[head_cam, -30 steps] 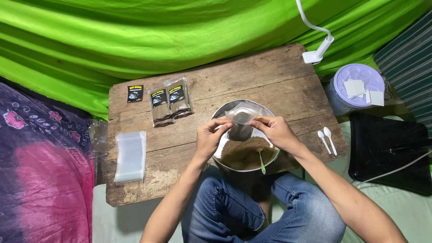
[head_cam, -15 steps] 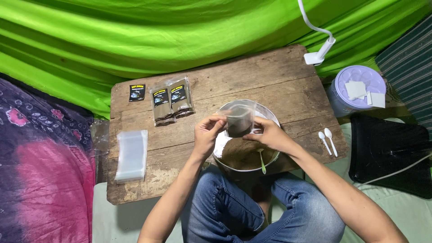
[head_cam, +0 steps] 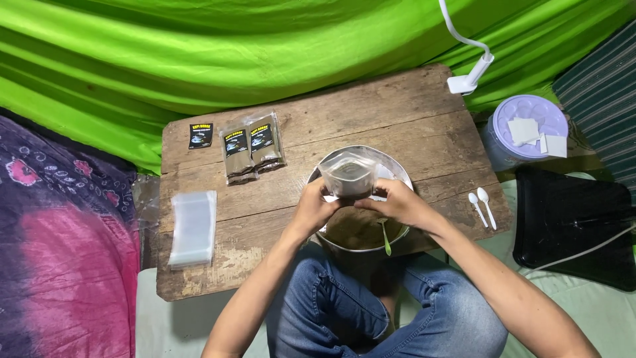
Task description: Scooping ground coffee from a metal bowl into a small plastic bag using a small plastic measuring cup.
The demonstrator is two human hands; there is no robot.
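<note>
Between both hands [head_cam: 358, 205], clear pouch [head_cam: 349, 175]

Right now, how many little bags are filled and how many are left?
Two filled packets and a small dark one lie on the wooden table. The left hand and right hand hold a partly filled clear bag above the metal bowl of brown powder. A stack of empty bags waits.

both hands, left hand [head_cam: 311, 209] and right hand [head_cam: 397, 202], hold a clear pouch [head_cam: 349, 176] over a metal bowl [head_cam: 397, 174].
</note>
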